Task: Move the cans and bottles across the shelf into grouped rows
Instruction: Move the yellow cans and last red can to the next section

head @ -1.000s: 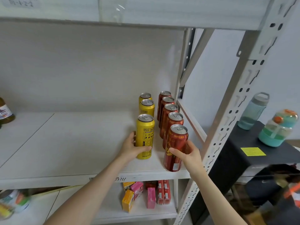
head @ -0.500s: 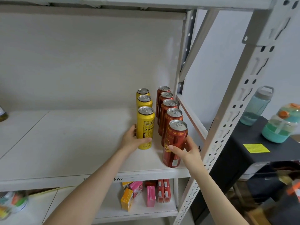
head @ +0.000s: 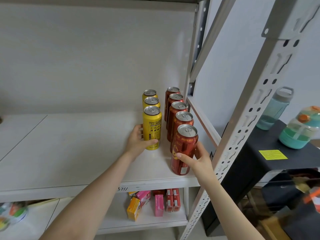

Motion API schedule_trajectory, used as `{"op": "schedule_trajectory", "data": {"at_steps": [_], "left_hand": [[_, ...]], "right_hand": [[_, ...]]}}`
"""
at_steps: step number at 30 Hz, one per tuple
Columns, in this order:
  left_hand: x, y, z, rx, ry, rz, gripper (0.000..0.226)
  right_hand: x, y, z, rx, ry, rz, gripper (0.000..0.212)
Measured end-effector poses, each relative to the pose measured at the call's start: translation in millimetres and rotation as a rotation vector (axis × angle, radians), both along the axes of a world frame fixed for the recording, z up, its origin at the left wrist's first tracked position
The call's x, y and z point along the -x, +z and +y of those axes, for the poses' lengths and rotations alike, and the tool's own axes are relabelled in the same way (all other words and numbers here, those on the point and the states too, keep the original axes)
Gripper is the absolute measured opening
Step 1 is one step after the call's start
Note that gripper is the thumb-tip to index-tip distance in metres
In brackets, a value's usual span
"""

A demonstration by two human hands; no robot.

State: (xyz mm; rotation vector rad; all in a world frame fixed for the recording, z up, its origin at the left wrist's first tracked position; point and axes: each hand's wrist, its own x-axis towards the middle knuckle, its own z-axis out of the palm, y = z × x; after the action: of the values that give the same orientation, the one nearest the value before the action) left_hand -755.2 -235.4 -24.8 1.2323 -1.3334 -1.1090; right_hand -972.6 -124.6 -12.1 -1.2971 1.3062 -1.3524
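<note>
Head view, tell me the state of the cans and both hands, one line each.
Front yellow can: upright, gripped by left hand.
Front red can: upright, gripped by right hand.
Other yellow cans: two, upright, in row.
Other red cans: four, upright, in row.

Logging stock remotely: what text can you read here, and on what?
"BEIJING BEER": front red can, gripped by the right hand.
"5711": handwritten on the shelf edge.
Print on the front yellow can, held by the left hand: too small.
Text on the yellow sticker, black stand: blurred.
</note>
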Motion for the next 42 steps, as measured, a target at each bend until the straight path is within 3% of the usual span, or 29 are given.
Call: {"op": "schedule_trajectory", "data": {"at_steps": [12, 26, 30, 36, 42], "left_hand": [[0, -3, -5, -0.009, -0.013, -0.015, 0.073], [-7, -4, 4, -0.069, 0.027, -0.091, 0.077], [-20, -4, 19, -0.122, 0.068, -0.166, 0.081], [-37, -8, 49, -0.126, 0.098, -0.288, 0.064], [-62, -6, 94, 0.03, 0.091, -0.641, 0.055]], "right_hand": [[6, 3, -5, -0.016, -0.021, 0.061, 0.05], [10, 2, -7, -0.025, -0.096, 0.171, 0.072], [5, 0, -2, -0.024, -0.136, 0.194, 0.068], [-5, 2, 15, -0.028, -0.202, 0.209, 0.068], [-10, 2, 45, -0.051, -0.271, 0.419, 0.083]]}}
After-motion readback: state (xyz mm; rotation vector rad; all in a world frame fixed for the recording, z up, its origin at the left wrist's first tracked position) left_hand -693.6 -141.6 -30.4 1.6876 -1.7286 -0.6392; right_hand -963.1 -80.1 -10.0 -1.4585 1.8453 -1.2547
